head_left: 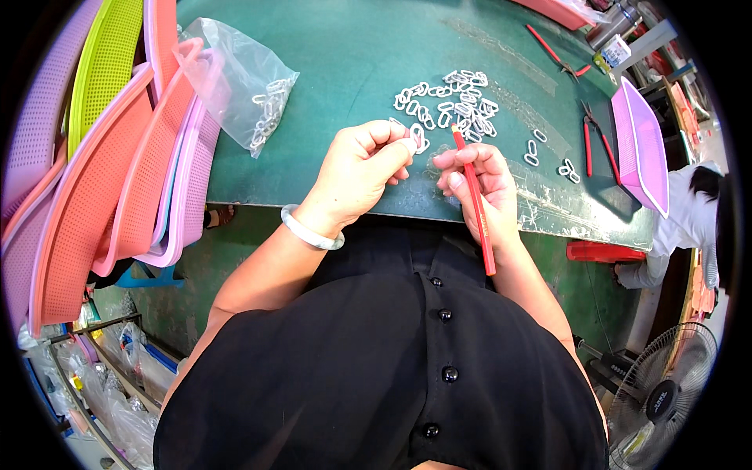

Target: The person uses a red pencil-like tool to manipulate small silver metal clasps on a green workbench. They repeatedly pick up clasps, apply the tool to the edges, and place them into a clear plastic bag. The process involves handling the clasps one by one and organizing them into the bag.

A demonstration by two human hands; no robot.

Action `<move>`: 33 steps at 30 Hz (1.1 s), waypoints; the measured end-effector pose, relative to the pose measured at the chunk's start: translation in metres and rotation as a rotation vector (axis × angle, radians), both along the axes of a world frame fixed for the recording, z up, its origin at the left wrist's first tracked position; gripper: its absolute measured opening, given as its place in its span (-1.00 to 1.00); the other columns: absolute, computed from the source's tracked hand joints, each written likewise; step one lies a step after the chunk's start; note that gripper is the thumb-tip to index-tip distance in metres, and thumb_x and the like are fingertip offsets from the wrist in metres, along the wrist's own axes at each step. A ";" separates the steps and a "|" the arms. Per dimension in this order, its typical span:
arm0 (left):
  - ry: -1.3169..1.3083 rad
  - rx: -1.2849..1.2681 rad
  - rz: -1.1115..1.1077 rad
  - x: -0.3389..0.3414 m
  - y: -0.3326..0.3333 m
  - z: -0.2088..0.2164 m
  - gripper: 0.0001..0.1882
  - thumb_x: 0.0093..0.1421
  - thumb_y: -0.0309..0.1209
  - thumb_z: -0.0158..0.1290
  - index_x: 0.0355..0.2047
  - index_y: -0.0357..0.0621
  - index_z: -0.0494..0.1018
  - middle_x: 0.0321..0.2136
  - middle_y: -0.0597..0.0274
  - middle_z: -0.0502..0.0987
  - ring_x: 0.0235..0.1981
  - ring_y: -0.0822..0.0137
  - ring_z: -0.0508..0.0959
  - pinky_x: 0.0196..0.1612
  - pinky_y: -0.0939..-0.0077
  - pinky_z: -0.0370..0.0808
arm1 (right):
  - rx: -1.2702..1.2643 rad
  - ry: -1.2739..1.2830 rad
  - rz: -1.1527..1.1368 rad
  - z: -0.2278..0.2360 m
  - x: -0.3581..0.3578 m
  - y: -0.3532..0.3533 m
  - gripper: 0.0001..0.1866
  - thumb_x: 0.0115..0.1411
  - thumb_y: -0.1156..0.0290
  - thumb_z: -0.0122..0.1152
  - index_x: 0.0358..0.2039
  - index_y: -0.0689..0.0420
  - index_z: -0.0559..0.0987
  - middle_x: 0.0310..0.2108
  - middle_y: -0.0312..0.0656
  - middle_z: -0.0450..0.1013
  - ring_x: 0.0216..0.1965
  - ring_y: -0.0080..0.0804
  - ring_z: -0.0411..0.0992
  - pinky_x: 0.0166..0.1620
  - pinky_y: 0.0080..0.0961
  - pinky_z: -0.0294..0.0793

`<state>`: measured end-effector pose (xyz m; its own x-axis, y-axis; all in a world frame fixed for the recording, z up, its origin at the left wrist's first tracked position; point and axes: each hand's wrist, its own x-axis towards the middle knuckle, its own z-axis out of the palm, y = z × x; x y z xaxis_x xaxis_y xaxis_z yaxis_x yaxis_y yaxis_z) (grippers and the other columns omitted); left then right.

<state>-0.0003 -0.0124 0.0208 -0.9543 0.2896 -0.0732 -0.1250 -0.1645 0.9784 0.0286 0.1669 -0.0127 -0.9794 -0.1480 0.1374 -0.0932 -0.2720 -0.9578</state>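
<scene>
My left hand point(362, 159) is closed around a small white oval link point(410, 145), pinched at the fingertips over the green table point(345, 55). A pale bangle sits on that wrist. My right hand point(479, 182) grips red-handled pliers point(475, 205), tip pointing up toward a pile of several white links point(458, 103) just beyond both hands. A few loose links point(533, 150) lie to the right of the pile.
Stacked perforated plastic trays point(102, 172) in pink, orange and green lean at the left. A clear bag of links point(243, 86) lies beside them. More red pliers point(595, 133) and a purple tray point(638, 145) sit at right. Another person point(681, 219) sits beyond; a fan point(666, 392) stands below.
</scene>
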 end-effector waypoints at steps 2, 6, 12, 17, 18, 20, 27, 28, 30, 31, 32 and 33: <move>0.000 0.004 -0.002 0.000 0.000 0.000 -0.88 0.11 -0.43 -0.03 -0.41 -0.22 0.46 -0.59 0.39 0.42 -0.58 0.60 0.38 -0.49 0.73 0.33 | 0.000 -0.002 -0.001 0.000 0.000 0.000 -0.79 0.06 0.57 0.02 -0.25 0.18 0.34 -0.28 -0.24 0.39 -0.36 -0.61 0.34 -0.23 -0.66 0.35; -0.006 -0.010 -0.007 0.001 0.000 -0.001 -0.89 0.11 -0.44 -0.03 -0.43 -0.21 0.46 -0.60 0.39 0.42 -0.59 0.60 0.37 -0.50 0.74 0.32 | -0.002 0.004 -0.007 0.000 0.000 0.000 -0.80 0.08 0.55 0.01 -0.24 0.17 0.33 -0.28 -0.23 0.39 -0.37 -0.61 0.34 -0.25 -0.66 0.34; -0.050 -0.019 -0.020 0.005 0.004 -0.002 -0.89 0.07 -0.45 -0.02 -0.49 -0.23 0.46 -0.63 0.41 0.40 -0.62 0.63 0.34 -0.54 0.75 0.29 | -0.140 0.051 -0.028 -0.008 -0.002 0.003 -0.73 0.21 0.34 -0.12 -0.13 0.22 0.32 -0.31 -0.12 0.42 -0.42 -0.52 0.35 -0.33 -0.62 0.32; -0.061 -0.075 -0.055 0.009 0.005 -0.005 -0.88 0.06 -0.45 -0.01 -0.51 -0.24 0.46 -0.66 0.44 0.39 -0.64 0.64 0.33 -0.56 0.75 0.27 | -0.314 -0.003 -0.010 -0.008 -0.008 0.007 -0.59 0.23 0.17 -0.16 -0.08 0.25 0.34 -0.34 -0.07 0.43 -0.44 -0.47 0.36 -0.36 -0.59 0.32; -0.070 -0.084 -0.065 0.010 0.005 -0.006 -0.88 0.06 -0.45 -0.01 -0.51 -0.24 0.46 -0.66 0.45 0.38 -0.64 0.64 0.32 -0.56 0.75 0.27 | -0.347 -0.024 0.000 -0.007 -0.009 0.008 -0.59 0.23 0.17 -0.16 -0.09 0.25 0.34 -0.34 -0.08 0.43 -0.44 -0.47 0.36 -0.36 -0.59 0.32; -0.081 -0.101 -0.092 0.012 0.005 -0.008 -0.88 0.07 -0.44 -0.01 -0.50 -0.22 0.46 -0.65 0.45 0.39 -0.64 0.64 0.33 -0.55 0.76 0.27 | -0.395 -0.077 0.024 -0.005 -0.009 0.011 -0.69 0.20 0.30 -0.07 -0.14 0.24 0.38 -0.37 -0.10 0.44 -0.44 -0.48 0.36 -0.35 -0.58 0.32; -0.087 -0.129 -0.140 0.012 0.004 -0.012 -0.89 0.09 -0.44 -0.02 -0.47 -0.20 0.47 -0.63 0.44 0.41 -0.64 0.65 0.34 -0.55 0.79 0.28 | -0.340 -0.160 -0.010 0.003 -0.010 0.009 -0.84 0.05 0.48 0.15 -0.35 0.22 0.41 -0.49 -0.19 0.41 -0.49 -0.55 0.35 -0.42 -0.66 0.31; -0.089 -0.129 -0.141 0.012 0.004 -0.012 -0.89 0.09 -0.44 -0.02 -0.47 -0.20 0.47 -0.63 0.45 0.41 -0.64 0.65 0.34 -0.55 0.79 0.28 | -0.339 -0.164 -0.011 0.004 -0.011 0.008 -0.84 0.05 0.48 0.14 -0.35 0.22 0.41 -0.49 -0.20 0.41 -0.49 -0.56 0.35 -0.42 -0.66 0.31; -0.091 -0.131 -0.145 0.012 0.004 -0.013 -0.88 0.09 -0.43 -0.02 -0.48 -0.20 0.47 -0.63 0.45 0.40 -0.64 0.65 0.34 -0.55 0.78 0.28 | -0.336 -0.172 -0.013 0.005 -0.012 0.008 -0.86 0.06 0.47 0.13 -0.37 0.22 0.41 -0.49 -0.20 0.42 -0.49 -0.58 0.35 -0.42 -0.67 0.31; -0.092 -0.132 -0.146 0.012 0.004 -0.013 -0.88 0.09 -0.43 -0.02 -0.48 -0.19 0.47 -0.64 0.46 0.40 -0.64 0.65 0.33 -0.55 0.78 0.28 | -0.320 -0.166 -0.013 0.004 -0.012 0.007 -0.86 0.07 0.47 0.13 -0.38 0.21 0.41 -0.49 -0.20 0.42 -0.50 -0.58 0.35 -0.42 -0.68 0.31; -0.091 -0.139 -0.146 0.012 0.004 -0.013 -0.88 0.09 -0.43 -0.02 -0.49 -0.19 0.47 -0.64 0.46 0.40 -0.64 0.65 0.33 -0.55 0.78 0.28 | -0.304 -0.159 -0.013 0.004 -0.013 0.006 -0.87 0.07 0.46 0.13 -0.38 0.21 0.41 -0.49 -0.21 0.42 -0.50 -0.59 0.35 -0.43 -0.68 0.31; -0.090 -0.145 -0.146 0.012 0.004 -0.013 -0.88 0.09 -0.43 -0.01 -0.49 -0.19 0.47 -0.64 0.46 0.40 -0.64 0.65 0.33 -0.55 0.78 0.28 | -0.288 -0.153 -0.012 0.004 -0.014 0.006 -0.87 0.07 0.46 0.12 -0.38 0.21 0.40 -0.49 -0.21 0.42 -0.50 -0.59 0.35 -0.43 -0.69 0.31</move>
<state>0.0112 -0.0083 0.0080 -0.8905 0.4048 -0.2076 -0.2254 0.0038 0.9743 0.0151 0.1727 -0.0089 -0.9934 -0.1127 0.0234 0.0406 -0.5336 -0.8448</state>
